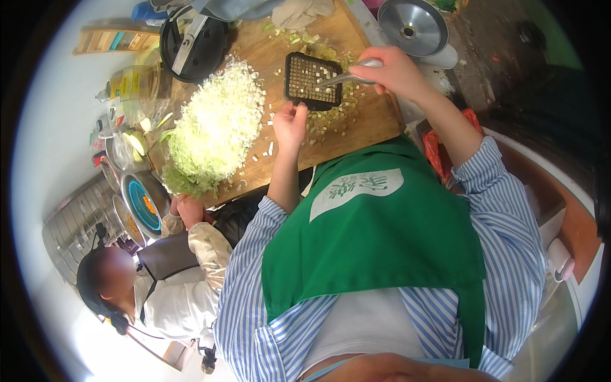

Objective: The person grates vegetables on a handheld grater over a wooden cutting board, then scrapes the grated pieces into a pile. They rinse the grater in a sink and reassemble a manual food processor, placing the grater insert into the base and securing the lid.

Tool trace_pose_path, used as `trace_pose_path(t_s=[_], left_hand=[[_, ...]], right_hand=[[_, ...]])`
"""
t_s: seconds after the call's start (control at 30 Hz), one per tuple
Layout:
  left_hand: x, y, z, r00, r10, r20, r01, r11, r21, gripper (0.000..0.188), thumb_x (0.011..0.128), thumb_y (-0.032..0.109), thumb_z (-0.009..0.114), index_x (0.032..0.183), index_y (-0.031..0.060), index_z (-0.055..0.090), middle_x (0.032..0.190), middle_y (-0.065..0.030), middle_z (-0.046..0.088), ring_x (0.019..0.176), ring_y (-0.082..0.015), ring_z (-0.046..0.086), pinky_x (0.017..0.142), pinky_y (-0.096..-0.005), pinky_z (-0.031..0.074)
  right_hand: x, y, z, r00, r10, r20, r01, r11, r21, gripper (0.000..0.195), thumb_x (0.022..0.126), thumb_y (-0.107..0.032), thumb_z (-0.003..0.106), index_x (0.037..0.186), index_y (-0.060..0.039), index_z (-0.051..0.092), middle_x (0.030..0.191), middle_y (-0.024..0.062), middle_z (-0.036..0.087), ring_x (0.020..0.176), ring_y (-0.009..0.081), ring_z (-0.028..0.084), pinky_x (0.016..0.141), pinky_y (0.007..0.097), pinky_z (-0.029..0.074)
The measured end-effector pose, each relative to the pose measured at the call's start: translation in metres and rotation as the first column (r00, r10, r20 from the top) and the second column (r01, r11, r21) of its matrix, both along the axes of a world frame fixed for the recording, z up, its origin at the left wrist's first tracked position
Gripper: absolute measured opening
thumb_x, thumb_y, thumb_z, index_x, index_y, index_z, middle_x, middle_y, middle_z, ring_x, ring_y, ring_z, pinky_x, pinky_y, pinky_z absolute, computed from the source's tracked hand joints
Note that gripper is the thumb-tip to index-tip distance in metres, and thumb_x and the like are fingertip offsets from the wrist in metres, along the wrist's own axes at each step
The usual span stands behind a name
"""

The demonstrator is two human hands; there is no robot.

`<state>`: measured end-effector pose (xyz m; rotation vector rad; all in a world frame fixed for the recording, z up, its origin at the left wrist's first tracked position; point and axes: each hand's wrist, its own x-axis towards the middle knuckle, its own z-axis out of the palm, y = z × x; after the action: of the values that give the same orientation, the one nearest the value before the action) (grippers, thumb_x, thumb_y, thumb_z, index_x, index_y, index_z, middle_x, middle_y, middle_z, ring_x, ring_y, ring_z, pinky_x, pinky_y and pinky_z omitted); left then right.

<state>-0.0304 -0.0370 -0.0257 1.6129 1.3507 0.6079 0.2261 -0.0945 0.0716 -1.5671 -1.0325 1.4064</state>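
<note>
My left hand (290, 119) grips the near edge of a black-framed dicing grid (301, 76) over the wooden cutting board (348, 131). Several small pale cubes are caught in the grid's openings. In my right hand (391, 71) is a metal utensil (338, 79), its narrow end on the grid; my fingers hide part of its handle. Left of the grid lies a large heap of chopped pale green vegetable (219, 124), cabbage-like. Loose cubes and wet scraps (329, 122) are scattered around and under the grid.
A black round slicer part (193, 45) with a metal blade rests beyond the heap. A crumpled cloth (303, 13) and a round metal part (410, 26) with a central hole lie farther back. At left, a co-worker's hands (190, 210) are near the board's edge, beside a blue-lined basin (138, 191).
</note>
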Motion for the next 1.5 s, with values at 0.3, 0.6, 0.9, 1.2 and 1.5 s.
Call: trace_pose_path(t_s=[0.3, 0.6, 0.9, 1.2, 1.5], left_hand=[[-0.003, 0.0, -0.005, 1.0, -0.003, 0.017, 0.003, 1.0, 0.0, 0.02, 0.078, 0.014, 0.058, 0.064, 0.0006, 0.052, 0.051, -0.0015, 0.051, 0.048, -0.0062, 0.041, 0.046, -0.0245, 0.036], [-0.001, -0.001, -0.001, 1.0, 0.012, 0.028, -0.011, 0.999, -0.038, 0.023, 0.078, 0.015, 0.059, 0.062, 0.0004, 0.05, 0.051, -0.0017, 0.051, 0.048, -0.0062, 0.042, 0.045, -0.0245, 0.036], [-0.006, -0.002, -0.013, 0.998, -0.004, 0.056, 0.004, 1.0, 0.005, 0.022, 0.078, 0.013, 0.059, 0.062, 0.0008, 0.05, 0.052, -0.0016, 0.051, 0.048, -0.0057, 0.042, 0.045, -0.0237, 0.034], [-0.009, -0.002, -0.009, 0.986, 0.102, 0.132, -0.065, 0.963, -0.262, 0.028, 0.08, 0.01, 0.055, 0.056, 0.006, 0.042, 0.051, 0.0053, 0.04, 0.048, -0.0033, 0.034, 0.043, -0.0223, 0.027], [-0.008, -0.002, -0.007, 0.983, 0.084, 0.162, -0.042, 0.968, -0.247, 0.027, 0.08, 0.01, 0.055, 0.056, 0.0061, 0.043, 0.052, 0.0053, 0.042, 0.05, -0.0028, 0.034, 0.044, -0.0213, 0.028]], right_hand=[[0.0, -0.008, -0.014, 0.998, -0.052, -0.045, 0.051, 0.998, -0.024, 0.03, 0.079, -0.027, 0.064, 0.088, 0.0018, 0.061, 0.062, 0.0045, 0.058, 0.042, 0.0068, 0.049, 0.038, 0.0204, 0.037], [-0.003, -0.002, -0.015, 0.998, 0.065, 0.01, -0.065, 0.998, 0.027, 0.029, 0.077, -0.027, 0.066, 0.088, -0.0004, 0.06, 0.063, 0.0045, 0.058, 0.044, 0.0085, 0.051, 0.042, 0.0227, 0.039], [-0.02, 0.012, -0.012, 0.962, 0.214, 0.171, -0.232, 0.968, 0.094, 0.025, 0.074, -0.024, 0.067, 0.085, -0.0032, 0.058, 0.065, 0.0048, 0.058, 0.049, 0.0101, 0.054, 0.045, 0.0246, 0.041], [0.011, -0.007, -0.02, 0.998, -0.041, -0.039, 0.041, 0.999, 0.011, 0.023, 0.077, -0.024, 0.065, 0.083, -0.0029, 0.059, 0.063, -0.0002, 0.055, 0.048, 0.0053, 0.05, 0.042, 0.0182, 0.036], [0.006, 0.002, -0.05, 0.924, -0.173, -0.34, 0.177, 0.984, -0.02, 0.026, 0.078, -0.025, 0.066, 0.086, -0.0013, 0.059, 0.066, 0.0021, 0.057, 0.049, 0.0048, 0.048, 0.042, 0.0183, 0.035]])
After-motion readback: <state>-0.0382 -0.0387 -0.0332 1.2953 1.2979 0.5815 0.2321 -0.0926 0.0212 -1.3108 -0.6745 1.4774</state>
